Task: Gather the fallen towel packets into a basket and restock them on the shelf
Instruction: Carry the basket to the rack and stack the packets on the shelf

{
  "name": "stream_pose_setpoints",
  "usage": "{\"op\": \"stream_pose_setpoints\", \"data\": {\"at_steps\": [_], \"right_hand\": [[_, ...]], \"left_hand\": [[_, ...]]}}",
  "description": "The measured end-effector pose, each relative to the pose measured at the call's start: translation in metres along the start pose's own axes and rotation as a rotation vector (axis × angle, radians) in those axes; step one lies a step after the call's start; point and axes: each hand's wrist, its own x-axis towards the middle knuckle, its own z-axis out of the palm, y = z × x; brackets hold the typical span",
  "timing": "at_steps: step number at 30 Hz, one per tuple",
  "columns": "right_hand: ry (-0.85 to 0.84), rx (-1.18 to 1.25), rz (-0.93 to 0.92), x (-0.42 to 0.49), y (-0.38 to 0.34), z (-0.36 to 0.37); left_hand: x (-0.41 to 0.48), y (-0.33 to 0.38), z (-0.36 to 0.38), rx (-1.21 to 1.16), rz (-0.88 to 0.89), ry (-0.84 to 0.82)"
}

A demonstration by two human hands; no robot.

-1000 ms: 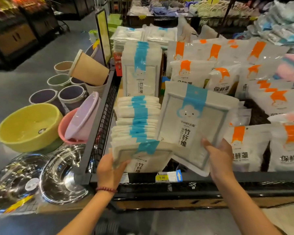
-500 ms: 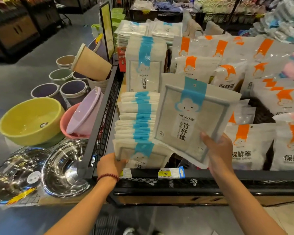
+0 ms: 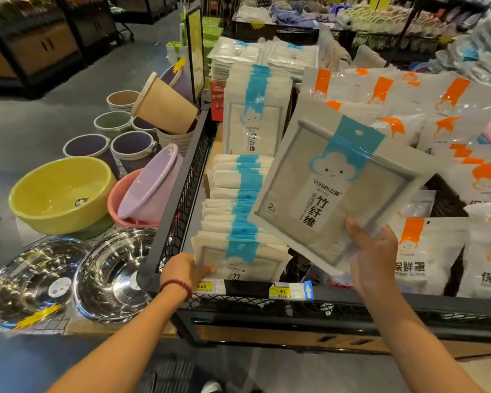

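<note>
Holding a tilted towel packet (image 3: pixel 332 188) over the shelf (image 3: pixel 352 299), fingers of the right hand (image 3: pixel 372 262) curled round its near corner. Gripping the nearest packet (image 3: pixel 238 256) of the left row (image 3: pixel 236 191) with the left hand (image 3: pixel 182 269).

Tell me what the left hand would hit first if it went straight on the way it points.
The left hand points right along the front of the shelf and grips the front packet of the blue-banded row. It meets that packet first; past it, depth is unclear.
</note>
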Motion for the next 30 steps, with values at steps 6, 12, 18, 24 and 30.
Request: {"op": "stream_pose_setpoints", "data": {"at_steps": [6, 12, 18, 24, 30], "right_hand": [[0.035, 0.041, -0.018, -0.006, -0.002, -0.004], [-0.053, 0.137, 0.014, -0.009, -0.011, -0.009], [-0.262, 0.072, 0.209, -0.025, 0.033, 0.010], [-0.181, -0.188, 0.014, -0.044, 0.104, 0.031], [-0.197, -0.912, -0.531, -0.046, 0.141, 0.025]], "left_hand": [[-0.001, 0.004, 0.005, 0.083, -0.018, 0.055], [0.000, 0.015, 0.008, 0.242, -0.008, -0.042], [-0.002, -0.003, -0.005, 0.212, 0.152, -0.118], [-0.014, -0.040, -0.014, 0.443, 0.426, -0.001], [-0.016, -0.039, -0.010, 0.509, 0.395, 0.015]]}}
